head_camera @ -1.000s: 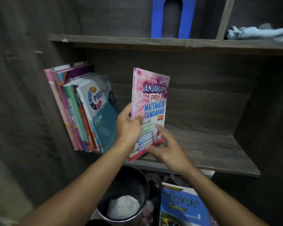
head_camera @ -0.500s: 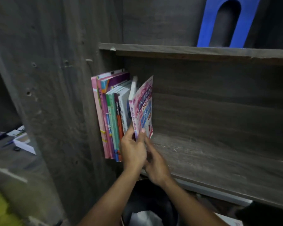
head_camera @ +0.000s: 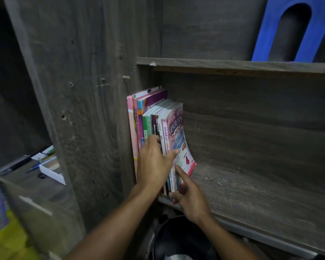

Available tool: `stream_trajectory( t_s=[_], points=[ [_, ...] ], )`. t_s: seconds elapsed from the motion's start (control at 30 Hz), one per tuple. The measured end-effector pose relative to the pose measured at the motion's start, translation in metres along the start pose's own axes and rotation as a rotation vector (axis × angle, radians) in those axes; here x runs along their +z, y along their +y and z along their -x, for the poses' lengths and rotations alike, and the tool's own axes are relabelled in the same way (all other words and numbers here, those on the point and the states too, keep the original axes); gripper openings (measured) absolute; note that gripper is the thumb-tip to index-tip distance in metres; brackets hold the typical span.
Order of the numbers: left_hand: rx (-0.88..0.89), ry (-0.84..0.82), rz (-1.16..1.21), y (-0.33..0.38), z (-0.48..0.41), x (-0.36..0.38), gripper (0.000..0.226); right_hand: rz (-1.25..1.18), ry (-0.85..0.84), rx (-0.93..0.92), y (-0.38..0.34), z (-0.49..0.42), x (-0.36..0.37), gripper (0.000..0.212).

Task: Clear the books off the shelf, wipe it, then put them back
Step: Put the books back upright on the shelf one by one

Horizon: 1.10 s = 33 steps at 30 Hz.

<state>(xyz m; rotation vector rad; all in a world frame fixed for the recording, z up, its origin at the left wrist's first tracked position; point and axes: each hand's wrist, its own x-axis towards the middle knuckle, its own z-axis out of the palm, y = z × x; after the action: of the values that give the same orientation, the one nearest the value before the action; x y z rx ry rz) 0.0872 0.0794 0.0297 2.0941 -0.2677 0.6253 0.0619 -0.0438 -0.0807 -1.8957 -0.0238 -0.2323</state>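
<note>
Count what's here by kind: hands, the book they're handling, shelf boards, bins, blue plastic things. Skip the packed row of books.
Hands: 2, left hand and right hand
ANJAKAN PRIMA book, under both hands: 1
Shelf boards: 2, upper shelf and lower shelf
Black bin: 1
Blue plastic piece: 1
Total: 7

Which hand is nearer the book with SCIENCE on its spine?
Left. The left hand rests on the spines just right of the SCIENCE book; the right hand is farther right and lower, index finger on the Anjakan book.
</note>
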Motion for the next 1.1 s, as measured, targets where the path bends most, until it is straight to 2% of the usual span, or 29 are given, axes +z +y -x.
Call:
stream_trajectory(
  t_s=[0.13,0.23,0.37,0.47,0.57,0.73,0.93,1.1],
  points=[
    [0.047,0.007,-0.092,0.005,-0.003,0.004,0.039,0.07,-0.137,0.036,-0.008,0.002,-0.02,0.089],
    [0.079,-0.013,-0.117,0.006,-0.003,0.005,0.038,0.157,-0.264,0.03,-0.024,-0.004,-0.052,0.073],
    [0.08,-0.027,-0.128,0.006,-0.002,0.005,0.039,0.302,-0.192,-0.034,-0.066,-0.021,-0.092,0.046],
    [0.096,-0.026,-0.154,0.004,0.0,0.002,0.039,0.316,-0.068,-0.134,-0.107,-0.03,-0.101,0.037],
    [0.13,-0.038,-0.112,0.004,0.003,-0.002,0.037,0.286,0.031,-0.257,-0.144,-0.035,-0.09,0.038],
    [0.144,-0.108,-0.036,0.006,0.005,-0.007,0.034,0.353,0.048,-0.399,-0.178,-0.048,-0.058,0.046],
    [0.064,-0.218,0.133,0.01,-0.003,-0.019,0.044,0.416,-0.058,-0.361,-0.182,-0.057,-0.076,0.038],
    [0.063,-0.322,0.122,0.013,-0.014,-0.017,0.044,0.387,-0.093,-0.327,-0.176,-0.058,-0.103,0.044]
  ],
)
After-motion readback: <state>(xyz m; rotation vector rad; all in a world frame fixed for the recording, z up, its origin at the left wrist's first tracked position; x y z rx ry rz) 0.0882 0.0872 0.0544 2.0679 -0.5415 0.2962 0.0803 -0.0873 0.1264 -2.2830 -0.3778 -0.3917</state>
